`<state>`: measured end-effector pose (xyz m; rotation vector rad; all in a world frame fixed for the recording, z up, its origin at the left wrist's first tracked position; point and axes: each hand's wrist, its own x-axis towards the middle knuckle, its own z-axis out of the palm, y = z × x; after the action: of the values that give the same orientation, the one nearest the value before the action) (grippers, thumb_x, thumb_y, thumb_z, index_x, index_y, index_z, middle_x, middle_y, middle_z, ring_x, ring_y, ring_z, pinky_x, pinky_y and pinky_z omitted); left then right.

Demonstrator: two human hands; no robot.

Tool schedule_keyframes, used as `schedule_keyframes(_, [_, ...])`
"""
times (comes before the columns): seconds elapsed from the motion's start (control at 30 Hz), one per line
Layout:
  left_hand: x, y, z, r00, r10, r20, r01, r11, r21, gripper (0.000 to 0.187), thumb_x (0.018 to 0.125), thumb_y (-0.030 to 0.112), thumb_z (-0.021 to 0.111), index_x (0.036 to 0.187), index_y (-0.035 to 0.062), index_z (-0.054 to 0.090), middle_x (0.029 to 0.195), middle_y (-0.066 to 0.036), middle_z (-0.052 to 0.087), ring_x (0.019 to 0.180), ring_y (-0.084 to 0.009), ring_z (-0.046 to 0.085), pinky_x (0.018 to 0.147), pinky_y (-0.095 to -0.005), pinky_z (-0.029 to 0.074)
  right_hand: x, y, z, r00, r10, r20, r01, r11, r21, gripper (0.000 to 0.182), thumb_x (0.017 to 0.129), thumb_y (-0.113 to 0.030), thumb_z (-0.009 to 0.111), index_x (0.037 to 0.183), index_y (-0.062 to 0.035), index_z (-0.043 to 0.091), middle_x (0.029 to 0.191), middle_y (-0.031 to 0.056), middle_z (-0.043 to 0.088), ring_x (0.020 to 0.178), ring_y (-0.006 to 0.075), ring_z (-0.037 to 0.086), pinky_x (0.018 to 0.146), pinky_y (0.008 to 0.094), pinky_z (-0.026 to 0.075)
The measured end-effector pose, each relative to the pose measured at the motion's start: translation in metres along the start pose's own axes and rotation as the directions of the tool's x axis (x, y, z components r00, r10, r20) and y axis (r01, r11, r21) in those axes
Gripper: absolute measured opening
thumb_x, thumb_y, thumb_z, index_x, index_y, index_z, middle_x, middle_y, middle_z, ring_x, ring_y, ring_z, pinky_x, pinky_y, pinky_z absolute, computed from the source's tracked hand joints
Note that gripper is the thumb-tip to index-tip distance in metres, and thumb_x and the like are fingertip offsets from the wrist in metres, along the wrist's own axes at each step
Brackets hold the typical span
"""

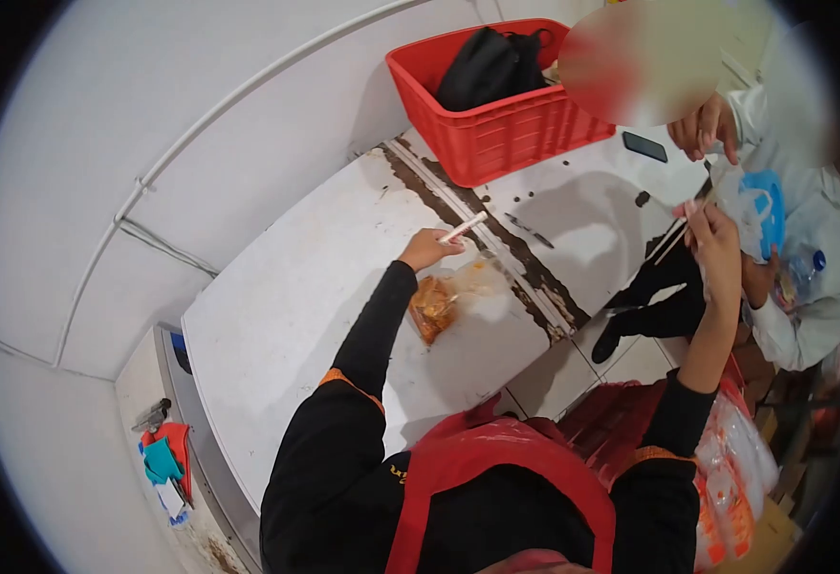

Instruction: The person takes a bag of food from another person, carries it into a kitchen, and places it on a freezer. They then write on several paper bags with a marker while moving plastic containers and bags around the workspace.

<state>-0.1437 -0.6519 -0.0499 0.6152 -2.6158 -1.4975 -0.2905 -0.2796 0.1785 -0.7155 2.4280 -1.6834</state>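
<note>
My left hand (427, 251) is closed around a narrow white strip (464, 227) that looks like a paper chopstick sleeve, held above the table. Just below that hand lies a clear plastic bag (477, 279) with orange-brown food (431, 308) in it. Out to the right, my raised right hand (713, 234) pinches a pair of thin pale chopsticks (669, 239), their ends pointing down and left. That hand is close to a co-worker and past the table's right side.
A red plastic crate (525, 136) with a black bag (491, 69) stands on the white table (286, 277). Near it are a phone (644, 146) and a slim pen-like object (528, 230). The co-worker's hand (707, 127), a blue item (770, 206) and a bottle (802, 268) are at right.
</note>
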Motion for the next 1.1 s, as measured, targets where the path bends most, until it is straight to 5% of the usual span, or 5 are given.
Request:
schedule_keyframes(0.33, [-0.01, 0.03, 0.043, 0.992, -0.081, -0.098, 0.101, 0.972, 0.212, 0.048, 0.066, 0.051, 0.066, 0.082, 0.0058, 0.064, 0.072, -0.013, 0.062, 0.07, -0.0254, 0.061, 0.065, -0.0326, 0.046, -0.026, 0.143, 0.17, 0.955, 0.234, 0.181, -0.272, 0.935, 0.228, 0.024, 0.088, -0.021, 0.047, 0.088, -0.0014, 0.061, 0.076, 0.003, 0.06, 0.064, 0.0086, 0.056, 0.05, 0.0202, 0.043])
schedule_keyframes(0.47, [-0.004, 0.04, 0.065, 0.983, -0.122, -0.137, 0.167, 0.906, 0.389, 0.055, 0.061, 0.056, 0.065, 0.084, 0.0072, 0.063, 0.083, -0.016, 0.063, 0.082, -0.032, 0.061, 0.073, -0.0389, 0.047, -0.026, 0.191, 0.222, 0.99, 0.078, 0.121, -0.107, 0.962, 0.253, 0.015, 0.085, -0.015, 0.05, 0.087, -0.0018, 0.056, 0.077, 0.0046, 0.061, 0.065, 0.0112, 0.058, 0.051, 0.0227, 0.045])
schedule_keyframes(0.57, [0.009, 0.02, 0.077, 0.983, -0.022, -0.183, 0.09, 0.924, 0.372, 0.041, 0.062, 0.042, 0.067, 0.084, 0.0075, 0.063, 0.084, -0.018, 0.062, 0.081, -0.0332, 0.06, 0.072, -0.0406, 0.048, -0.021, 0.17, 0.226, 0.915, 0.286, 0.283, -0.277, 0.958, -0.075, 0.005, 0.082, -0.012, 0.052, 0.084, -0.0071, 0.054, 0.079, 0.002, 0.058, 0.067, 0.0115, 0.055, 0.058, 0.0255, 0.045])
schedule_keyframes(0.7, [0.021, 0.005, 0.082, 0.985, -0.092, -0.143, 0.147, 0.883, 0.445, 0.027, 0.064, 0.03, 0.062, 0.079, 0.0083, 0.065, 0.078, -0.017, 0.062, 0.077, -0.0347, 0.06, 0.071, -0.0415, 0.047, -0.007, 0.216, 0.246, 0.927, -0.023, 0.374, -0.019, 0.994, 0.109, 0.014, 0.079, -0.02, 0.057, 0.084, -0.007, 0.061, 0.072, 0.0035, 0.061, 0.069, 0.0113, 0.056, 0.062, 0.0269, 0.045])
schedule_keyframes(1.1, [-0.015, 0.049, 0.058, 0.861, -0.503, -0.077, 0.422, 0.789, -0.446, 0.022, 0.075, 0.011, 0.056, 0.096, 0.005, 0.06, 0.06, 0.005, 0.044, 0.041, -0.003, 0.033, 0.037, -0.0207, 0.025, 0.026, 0.243, 0.258, 0.872, -0.051, 0.486, -0.162, 0.908, 0.386, 0.017, 0.081, -0.009, 0.052, 0.096, -0.0056, 0.059, 0.071, 0.0034, 0.057, 0.062, 0.0097, 0.052, 0.058, 0.021, 0.042])
